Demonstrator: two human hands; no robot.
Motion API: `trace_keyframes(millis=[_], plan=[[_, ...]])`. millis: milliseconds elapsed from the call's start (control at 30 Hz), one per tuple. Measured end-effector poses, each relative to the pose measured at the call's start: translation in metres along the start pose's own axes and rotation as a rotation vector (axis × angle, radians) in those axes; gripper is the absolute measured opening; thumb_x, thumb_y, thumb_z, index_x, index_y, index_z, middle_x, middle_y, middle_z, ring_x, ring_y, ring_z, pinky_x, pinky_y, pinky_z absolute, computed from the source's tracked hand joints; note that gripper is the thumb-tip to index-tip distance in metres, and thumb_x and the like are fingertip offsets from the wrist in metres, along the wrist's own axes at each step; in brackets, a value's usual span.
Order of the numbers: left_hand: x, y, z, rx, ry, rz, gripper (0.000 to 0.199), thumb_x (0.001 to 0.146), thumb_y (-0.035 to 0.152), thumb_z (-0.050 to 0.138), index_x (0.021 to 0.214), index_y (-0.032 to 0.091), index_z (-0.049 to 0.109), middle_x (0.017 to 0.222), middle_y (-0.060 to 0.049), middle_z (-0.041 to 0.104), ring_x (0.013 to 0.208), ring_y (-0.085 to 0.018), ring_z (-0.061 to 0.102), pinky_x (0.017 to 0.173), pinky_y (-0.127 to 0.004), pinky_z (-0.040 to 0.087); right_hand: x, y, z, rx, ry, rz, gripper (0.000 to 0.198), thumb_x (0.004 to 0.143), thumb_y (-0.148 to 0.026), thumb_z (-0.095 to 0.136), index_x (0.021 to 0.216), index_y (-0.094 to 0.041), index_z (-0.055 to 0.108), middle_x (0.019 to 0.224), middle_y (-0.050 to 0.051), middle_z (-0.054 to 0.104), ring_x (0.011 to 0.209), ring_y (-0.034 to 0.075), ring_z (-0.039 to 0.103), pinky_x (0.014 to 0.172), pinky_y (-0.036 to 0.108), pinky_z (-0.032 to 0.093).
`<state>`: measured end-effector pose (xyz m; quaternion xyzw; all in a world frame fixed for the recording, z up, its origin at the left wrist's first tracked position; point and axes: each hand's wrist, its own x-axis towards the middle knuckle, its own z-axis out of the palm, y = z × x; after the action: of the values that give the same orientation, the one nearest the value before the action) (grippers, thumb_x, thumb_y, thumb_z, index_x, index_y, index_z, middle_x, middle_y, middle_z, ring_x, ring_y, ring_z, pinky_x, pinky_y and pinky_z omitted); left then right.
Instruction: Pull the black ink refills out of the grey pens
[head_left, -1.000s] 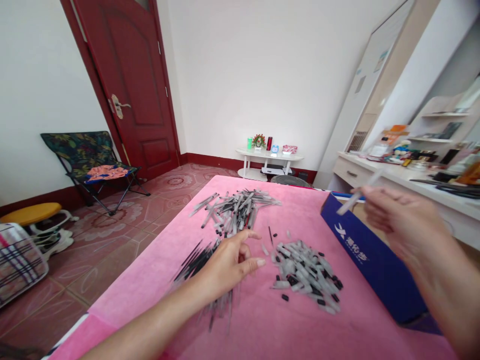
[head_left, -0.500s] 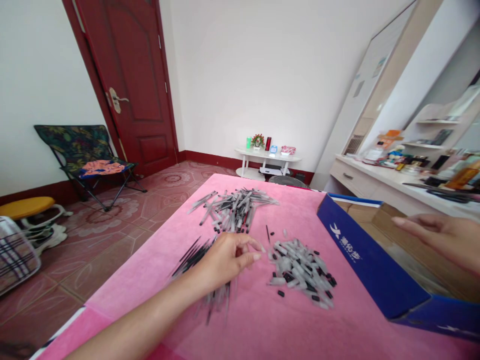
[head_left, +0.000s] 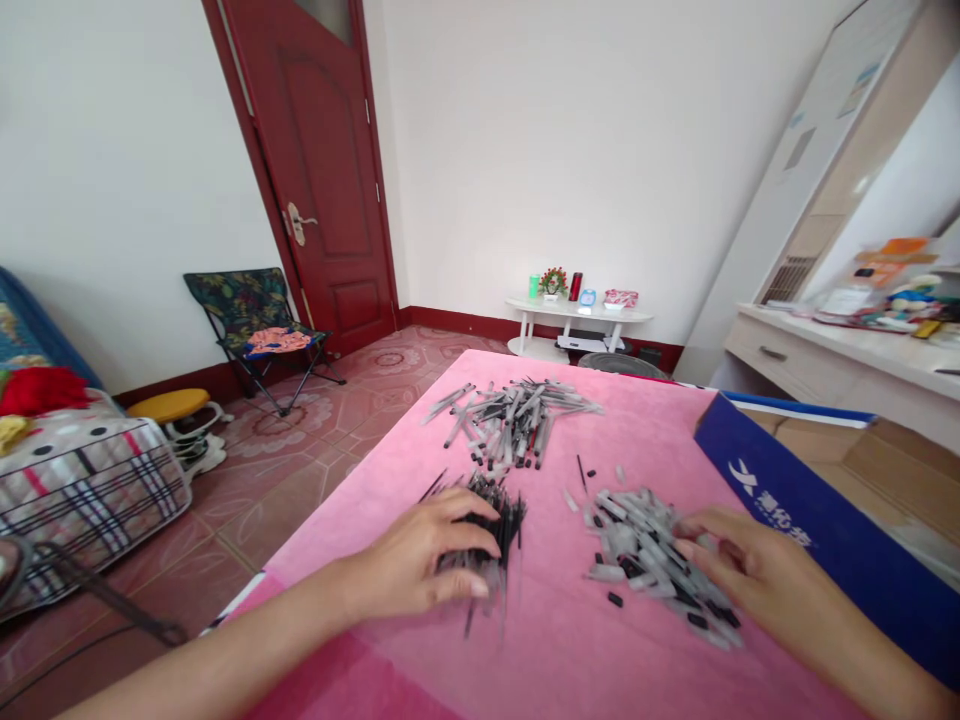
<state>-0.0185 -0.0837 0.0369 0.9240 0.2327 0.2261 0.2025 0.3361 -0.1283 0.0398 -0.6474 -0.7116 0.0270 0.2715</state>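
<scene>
My left hand (head_left: pixel 427 550) lies over a heap of thin black pen refills (head_left: pixel 512 520), its fingers spread and curved above them. At the right edge of a pile of pen caps (head_left: pixel 634 535), clear ones and small black pieces, my right hand (head_left: pixel 750 560) reaches in with thumb and forefinger slightly apart. Its other fingers are partly hidden. Farther back lies a heap of clear pen barrels (head_left: pixel 517 415) with dark ends. A single thin black refill (head_left: pixel 581 470) and a clear cap (head_left: pixel 571 500) lie between the heaps.
An open blue shoe box (head_left: pixel 757 490) stands at the right on the pink cloth (head_left: pixel 540 640). Behind are a low white table (head_left: pixel 577 312) and a desk (head_left: pixel 810 345) bearing bottles. At left stand a folding chair (head_left: pixel 240 300) and a yellow stool (head_left: pixel 166 403).
My right hand has come from over the box down to the caps. My left hand has moved back from beside the caps onto the refills. The view has turned left.
</scene>
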Motion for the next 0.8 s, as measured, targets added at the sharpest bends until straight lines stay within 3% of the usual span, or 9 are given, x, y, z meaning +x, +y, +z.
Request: trace_keyframes(millis=[67,133,300,367,467,533,600,700,800], plan=[[-0.012,0.001,0.005,0.026,-0.068,0.042,0.037,0.075,0.045,0.055,0.105,0.024,0.059,0.126,-0.008,0.046,0.114,-0.022,0.042,0.100,-0.036,0.028,-0.005,-0.013,0.010,0.065,-0.205,-0.077,0.023,0.079,-0.035,0.047,0.076,-0.019,0.063,0.072,0.005,0.062,0.060,0.015,0.055,0.056,0.025,0.043],[-0.018,0.001,0.008,0.034,-0.120,0.061,0.038,0.075,0.045,0.054,0.107,0.025,0.057,0.124,-0.006,0.048,0.116,-0.022,0.040,0.104,-0.039,0.021,-0.011,-0.031,0.022,0.103,-0.306,-0.128,0.024,0.083,-0.031,0.042,0.073,-0.018,0.059,0.074,0.005,0.059,0.069,0.016,0.055,0.063,0.027,0.043],[-0.024,-0.008,0.007,-0.055,-0.097,0.088,0.026,0.079,0.039,0.053,0.095,0.020,0.060,0.103,-0.007,0.060,0.104,-0.019,0.049,0.100,-0.037,0.028,-0.029,-0.075,0.051,0.182,-0.402,-0.204,0.019,0.081,-0.022,0.042,0.077,-0.019,0.061,0.086,0.005,0.059,0.080,0.015,0.056,0.074,0.027,0.044],[-0.026,-0.014,0.007,-0.111,-0.052,0.079,0.023,0.081,0.037,0.050,0.088,0.017,0.061,0.092,-0.008,0.062,0.096,-0.018,0.053,0.096,-0.036,0.032,-0.034,-0.084,0.063,0.170,-0.400,-0.209,0.021,0.079,-0.023,0.045,0.091,-0.021,0.062,0.102,0.006,0.058,0.094,0.017,0.055,0.083,0.030,0.043],[-0.028,-0.022,0.008,-0.137,0.023,0.027,0.024,0.084,0.034,0.045,0.079,0.016,0.061,0.082,-0.008,0.061,0.089,-0.017,0.054,0.091,-0.034,0.037,-0.040,-0.089,0.081,0.101,-0.407,-0.207,0.043,0.077,-0.030,0.049,0.119,-0.023,0.052,0.129,0.008,0.044,0.117,0.022,0.042,0.097,0.037,0.034],[-0.030,-0.024,0.009,-0.088,0.081,-0.033,0.025,0.084,0.034,0.044,0.084,0.016,0.061,0.091,-0.009,0.061,0.095,-0.017,0.053,0.090,-0.033,0.038,-0.041,-0.091,0.092,0.051,-0.437,-0.226,0.058,0.076,-0.034,0.051,0.131,-0.022,0.039,0.139,0.009,0.031,0.126,0.025,0.030,0.101,0.041,0.028],[-0.030,-0.024,0.009,0.010,0.091,-0.077,0.031,0.083,0.038,0.046,0.103,0.019,0.058,0.115,-0.010,0.053,0.109,-0.020,0.046,0.095,-0.035,0.035,-0.042,-0.095,0.101,0.009,-0.464,-0.250,0.070,0.073,-0.038,0.054,0.136,-0.019,0.030,0.143,0.011,0.019,0.130,0.027,0.020,0.103,0.044,0.025],[-0.032,-0.026,0.011,0.167,-0.001,-0.073,0.059,0.079,0.049,0.046,0.131,0.023,0.034,0.140,-0.009,0.028,0.127,-0.026,0.027,0.104,-0.041,0.023,-0.042,-0.107,0.109,-0.038,-0.474,-0.267,0.082,0.068,-0.040,0.059,0.137,-0.012,0.025,0.143,0.016,0.007,0.130,0.031,0.011,0.103,0.046,0.023],[-0.033,-0.031,0.014,0.240,-0.085,-0.079,0.070,0.079,0.054,0.041,0.137,0.020,0.021,0.143,-0.010,0.020,0.130,-0.026,0.020,0.106,-0.043,0.018,-0.043,-0.119,0.117,-0.060,-0.468,-0.310,0.085,0.068,-0.047,0.058,0.136,-0.006,0.025,0.140,0.021,0.005,0.129,0.035,0.010,0.101,0.048,0.024]])
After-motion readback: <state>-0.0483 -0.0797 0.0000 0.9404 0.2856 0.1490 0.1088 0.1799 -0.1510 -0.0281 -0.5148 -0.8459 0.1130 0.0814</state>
